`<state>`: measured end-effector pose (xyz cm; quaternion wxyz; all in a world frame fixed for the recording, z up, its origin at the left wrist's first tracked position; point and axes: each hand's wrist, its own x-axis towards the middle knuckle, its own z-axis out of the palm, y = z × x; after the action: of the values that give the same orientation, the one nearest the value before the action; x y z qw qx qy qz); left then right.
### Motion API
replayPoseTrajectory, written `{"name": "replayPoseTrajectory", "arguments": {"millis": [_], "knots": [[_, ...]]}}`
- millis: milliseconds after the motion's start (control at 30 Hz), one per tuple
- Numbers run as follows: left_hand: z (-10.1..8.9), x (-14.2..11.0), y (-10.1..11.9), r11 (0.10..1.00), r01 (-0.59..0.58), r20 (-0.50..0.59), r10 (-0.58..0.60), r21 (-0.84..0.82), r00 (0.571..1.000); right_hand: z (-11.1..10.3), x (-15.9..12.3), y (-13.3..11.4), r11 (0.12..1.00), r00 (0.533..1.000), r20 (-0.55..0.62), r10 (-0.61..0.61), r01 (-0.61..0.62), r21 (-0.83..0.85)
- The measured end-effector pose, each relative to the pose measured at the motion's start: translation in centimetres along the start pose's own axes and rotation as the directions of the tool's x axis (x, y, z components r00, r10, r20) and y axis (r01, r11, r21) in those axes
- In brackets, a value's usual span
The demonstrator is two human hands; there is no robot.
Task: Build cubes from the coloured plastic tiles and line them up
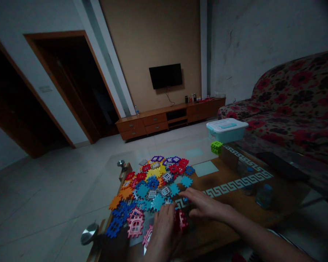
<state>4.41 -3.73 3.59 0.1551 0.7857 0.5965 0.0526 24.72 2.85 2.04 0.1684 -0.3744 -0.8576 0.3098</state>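
Head view: where is the pile of interlocking plastic puzzle pieces [150,189] placed, and how is it oriented?

— It is spread over the left part of a glass-topped coffee table [112,174]. Its long axis is seen running from the lower left, near the person, to the upper right, toward a wooden TV cabinet [169,118]. Red, blue, teal, yellow, orange and purple pieces are included, and they are laid mostly flat.

How are the hands shown?

— The left hand [164,229] is curled downward at the pile's near edge, with its fingers pointing away from the person. Whether anything is gripped by it cannot be told, as the fingertips are hidden. The right hand [205,205] is held open, with its fingers extended leftward toward the pile. Contact with the pieces cannot be confirmed.

What lies closest to the hands?

— A red piece [180,220] is seen just beside the left hand, between the two hands. A pink window-frame piece [135,225] lies left of the left hand.

What is shown farther off?

— A green cube of joined pieces [216,147] is placed near a lidded plastic storage box [226,130], in front of a floral sofa [297,98].
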Motion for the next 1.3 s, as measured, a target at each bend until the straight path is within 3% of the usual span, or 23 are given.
{"name": "replayPoseTrajectory", "arguments": {"millis": [100, 233, 367, 467, 567, 667, 767, 900, 1000, 1133, 1300], "knots": [[-0.9, 0.2, 0.5, 0.992, 0.088, 0.068, -0.094, 0.086, 0.993, -0.1, -0.1, 0.1, 1.0, 1.0, -0.014, -0.013, 0.013, -0.018], [-1.3, -0.3, -1.6, 0.934, 0.273, 0.092, -0.3, 0.23, 0.949, 0.1, 0.1, 1.3, 0.999, 0.997, -0.08, -0.006, 0.003, -0.036], [0.0, -1.1, -4.1, 0.872, 0.341, 0.108, -0.4, 0.352, 0.91, -0.4, 1.6, 4.4, 0.98, 0.959, -0.259, 0.12, -0.156, -0.124], [0.8, -1.3, -5.3, 0.874, 0.328, 0.121, -0.392, 0.358, 0.912, -1.4, 3.7, 6.9, 0.919, 0.885, -0.399, 0.241, -0.341, -0.2], [0.8, -1.1, -6.0, 0.888, 0.352, 0.12, -0.4, 0.297, 0.909, -2.1, 5.9, 8.4, 0.888, 0.843, -0.454, 0.291, -0.414, -0.2], [0.2, -1.0, -6.3, 0.902, 0.366, 0.093, -0.394, 0.229, 0.914, -1.9, 7.9, 8.6, 0.902, 0.849, -0.458, 0.263, -0.385, -0.196], [-0.3, -1.1, -6.1, 0.926, 0.348, -0.01, -0.35, 0.148, 0.937, -1.0, 9.4, 8.0, 0.926, 0.872, -0.447, 0.199, -0.317, -0.205], [0.0, -0.7, -4.5, 0.984, 0.175, -0.097, -0.171, 0.041, 0.981, 0.5, 11.1, 7.1, 0.936, 0.917, -0.395, 0.056, -0.185, -0.298], [0.8, 0.3, -2.4, 0.998, 0.054, -0.033, -0.053, 0.021, 0.998, 1.4, 12.1, 6.3, 0.91, 0.922, -0.384, 0.05, -0.201, -0.363], [1.1, 1.7, 0.1, 0.995, 0.062, 0.099, -0.07, 0.077, 0.993, 1.8, 12.6, 5.5, 0.896, 0.909, -0.415, 0.048, -0.223, -0.385], [0.1, 1.9, 0.8, 0.993, -0.002, 0.169, -0.018, 0.121, 0.986, 1.3, 11.6, 4.6, 0.887, 0.899, -0.434, 0.051, -0.241, -0.394]]}}
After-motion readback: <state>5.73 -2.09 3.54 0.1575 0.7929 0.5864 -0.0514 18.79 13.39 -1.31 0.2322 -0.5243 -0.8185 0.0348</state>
